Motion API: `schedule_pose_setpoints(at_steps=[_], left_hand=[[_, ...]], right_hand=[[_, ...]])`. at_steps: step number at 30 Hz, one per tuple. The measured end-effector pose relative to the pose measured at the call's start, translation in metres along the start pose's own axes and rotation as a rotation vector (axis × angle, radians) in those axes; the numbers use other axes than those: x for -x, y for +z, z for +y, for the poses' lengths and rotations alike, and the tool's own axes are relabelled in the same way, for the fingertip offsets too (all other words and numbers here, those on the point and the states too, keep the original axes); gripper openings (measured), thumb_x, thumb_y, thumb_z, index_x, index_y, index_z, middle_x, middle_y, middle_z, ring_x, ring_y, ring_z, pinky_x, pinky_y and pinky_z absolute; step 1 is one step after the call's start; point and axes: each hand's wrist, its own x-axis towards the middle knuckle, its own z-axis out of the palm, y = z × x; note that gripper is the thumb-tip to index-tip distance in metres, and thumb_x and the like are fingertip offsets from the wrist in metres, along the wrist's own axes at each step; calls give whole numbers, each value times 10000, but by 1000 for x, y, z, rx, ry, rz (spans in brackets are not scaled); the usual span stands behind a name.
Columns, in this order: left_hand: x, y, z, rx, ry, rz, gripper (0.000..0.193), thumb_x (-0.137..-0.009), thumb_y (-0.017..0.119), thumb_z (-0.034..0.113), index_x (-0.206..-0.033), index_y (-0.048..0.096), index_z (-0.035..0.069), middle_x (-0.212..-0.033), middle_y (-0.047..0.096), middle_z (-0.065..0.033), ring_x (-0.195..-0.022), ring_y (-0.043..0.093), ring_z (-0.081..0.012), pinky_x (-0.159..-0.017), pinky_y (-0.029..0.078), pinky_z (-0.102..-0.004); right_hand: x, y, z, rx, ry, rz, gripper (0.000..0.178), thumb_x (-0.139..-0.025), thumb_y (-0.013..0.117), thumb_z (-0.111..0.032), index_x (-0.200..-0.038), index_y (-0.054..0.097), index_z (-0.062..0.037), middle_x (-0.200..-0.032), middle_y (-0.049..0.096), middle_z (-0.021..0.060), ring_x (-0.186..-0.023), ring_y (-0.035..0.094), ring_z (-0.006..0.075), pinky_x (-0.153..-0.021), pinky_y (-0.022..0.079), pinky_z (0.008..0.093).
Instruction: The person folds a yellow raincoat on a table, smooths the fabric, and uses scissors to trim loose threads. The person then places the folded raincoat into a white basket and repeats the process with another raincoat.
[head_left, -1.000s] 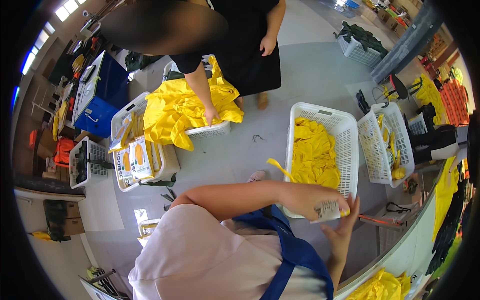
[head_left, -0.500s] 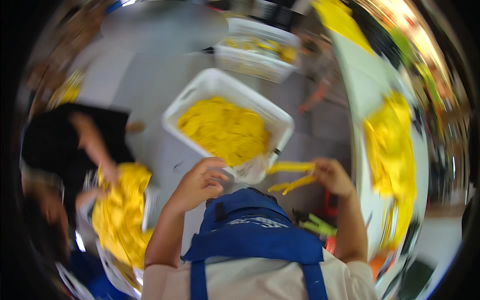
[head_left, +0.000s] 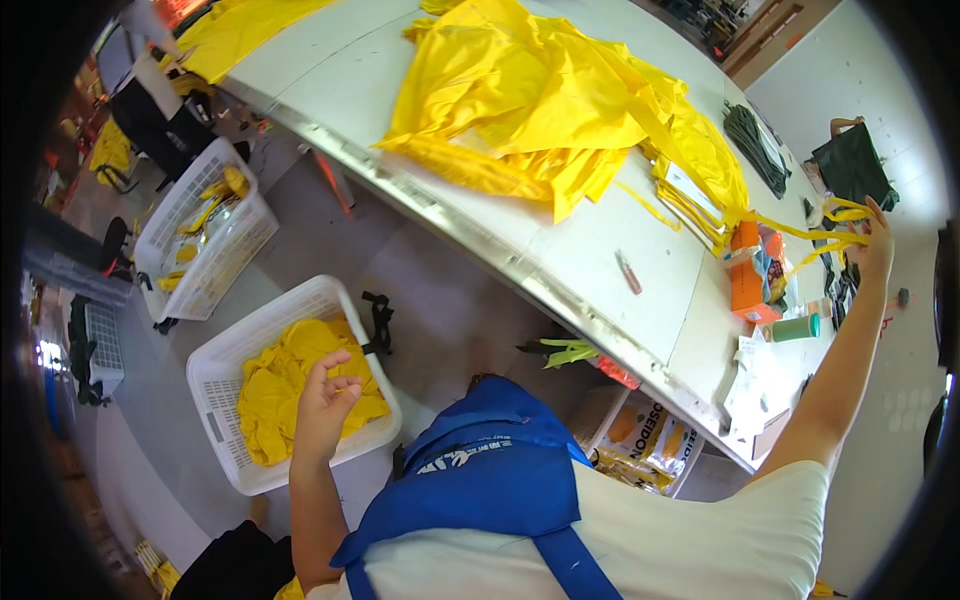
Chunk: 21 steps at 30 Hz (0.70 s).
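Observation:
My left hand (head_left: 324, 405) is raised over the near side of a white basket (head_left: 215, 372), its fingers apart and nothing in them. Soft yellow fabric pieces (head_left: 275, 375) fill the bottom of that basket. At the far right, with the arm stretched out, my right hand (head_left: 877, 245) is closed on yellow fabric straps (head_left: 815, 235). The straps trail toward the table's far right part, near a stack of yellow strips (head_left: 700, 212). A large heap of yellow fabric (head_left: 520, 90) lies on the white table (head_left: 590, 255).
An orange box (head_left: 746, 275), a green thread spool (head_left: 795, 328) and a small pinkish tool (head_left: 628, 272) are on the table. Dark cords (head_left: 755, 150) lie farther back. Another white basket (head_left: 215, 255) stands on the floor. Packed goods (head_left: 650, 435) sit below the table edge.
My view has swung right toward the table. My right hand, still holding yellow straps, has gone from beside the basket to far out over the table's right end. My left hand stays empty.

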Motion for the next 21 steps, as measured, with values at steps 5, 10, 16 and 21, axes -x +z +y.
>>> schedule_pose_setpoints(at_steps=[5, 10, 16, 21], left_hand=[[-92, 67, 40, -6, 2, -74, 414, -817, 578, 18, -1218, 474, 33, -1248, 467, -82, -967, 560, -160, -845, 457, -276], [-163, 99, 56, -265, -61, -124, 440, -827, 568, 18, -1250, 457, 62, -1214, 480, -44, -990, 535, -142, -830, 450, -267], [-270, 105, 61, -692, 194, -12, 522, -795, 641, 132, -1273, 438, 77, -1289, 410, -131, -1145, 456, -284, -927, 410, -359], [-414, 88, 79, -899, 346, 196, 572, -803, 641, 185, -1319, 408, 101, -1340, 360, -199, -1260, 338, -353, -1033, 314, -433]], right_hand=[[-217, -164, 85, 565, -654, 317, 262, -879, 499, -38, -1115, 611, -29, -1130, 575, 93, -920, 588, 224, -820, 513, 295], [-186, -129, 176, 770, -357, 519, 270, -873, 568, -238, -1096, 619, -96, -1078, 613, 100, -923, 599, 266, -806, 484, 334], [42, 200, 310, 791, -510, -255, 475, -787, 704, -206, -1203, 525, -63, -1155, 567, 148, -1100, 499, 377, -967, 386, 444], [256, 442, 174, 547, -522, -874, 783, -663, 778, -317, -1322, 417, -94, -1360, 385, 165, -1299, 302, 354, -1067, 204, 514]])
